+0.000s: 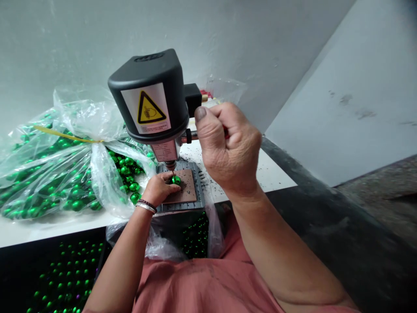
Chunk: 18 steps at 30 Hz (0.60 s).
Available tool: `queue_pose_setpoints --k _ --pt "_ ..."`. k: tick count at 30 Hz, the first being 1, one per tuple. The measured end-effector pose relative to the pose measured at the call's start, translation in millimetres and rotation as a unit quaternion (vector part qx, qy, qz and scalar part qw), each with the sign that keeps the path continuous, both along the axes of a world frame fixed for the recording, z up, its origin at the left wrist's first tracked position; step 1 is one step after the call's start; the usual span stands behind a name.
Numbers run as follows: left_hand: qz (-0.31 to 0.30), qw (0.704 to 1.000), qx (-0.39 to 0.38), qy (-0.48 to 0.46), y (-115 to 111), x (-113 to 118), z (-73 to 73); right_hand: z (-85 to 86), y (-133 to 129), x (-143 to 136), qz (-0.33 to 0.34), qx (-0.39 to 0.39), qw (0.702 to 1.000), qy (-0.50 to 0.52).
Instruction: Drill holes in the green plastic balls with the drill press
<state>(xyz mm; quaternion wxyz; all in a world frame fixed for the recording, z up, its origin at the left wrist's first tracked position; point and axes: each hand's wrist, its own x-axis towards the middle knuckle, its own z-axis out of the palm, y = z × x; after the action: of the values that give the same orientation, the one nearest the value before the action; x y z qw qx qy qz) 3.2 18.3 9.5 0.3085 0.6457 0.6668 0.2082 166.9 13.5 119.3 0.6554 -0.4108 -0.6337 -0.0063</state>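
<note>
A black-topped bench drill press (150, 95) with a yellow warning label stands on the white table. Under its bit, a shiny green ball (176, 180) rests on a brown board on the machine's grey base (199, 187). My left hand (159, 188), with bracelets at the wrist, pinches the ball from the left between thumb and fingers. My right hand (230, 148) is wrapped around the press's feed handle (193, 135) at the right side; most of the grip is hidden by the hand. The bit appears to reach the top of the ball.
A clear plastic bag (100, 169) of green balls, tied with a yellow strip (65, 134), lies left on the white table (19, 230). Dark shavings lie around the base. Below the table edge are more green balls (68, 274). A wall stands behind.
</note>
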Motion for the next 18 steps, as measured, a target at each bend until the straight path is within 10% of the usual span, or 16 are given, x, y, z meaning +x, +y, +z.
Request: queue_pose_setpoints --k 18 --pt "-0.035 0.997 0.054 0.039 -1.5 0.5 -7.6 -42.9 -12.2 0.4 -0.039 0.056 0.997 -0.039"
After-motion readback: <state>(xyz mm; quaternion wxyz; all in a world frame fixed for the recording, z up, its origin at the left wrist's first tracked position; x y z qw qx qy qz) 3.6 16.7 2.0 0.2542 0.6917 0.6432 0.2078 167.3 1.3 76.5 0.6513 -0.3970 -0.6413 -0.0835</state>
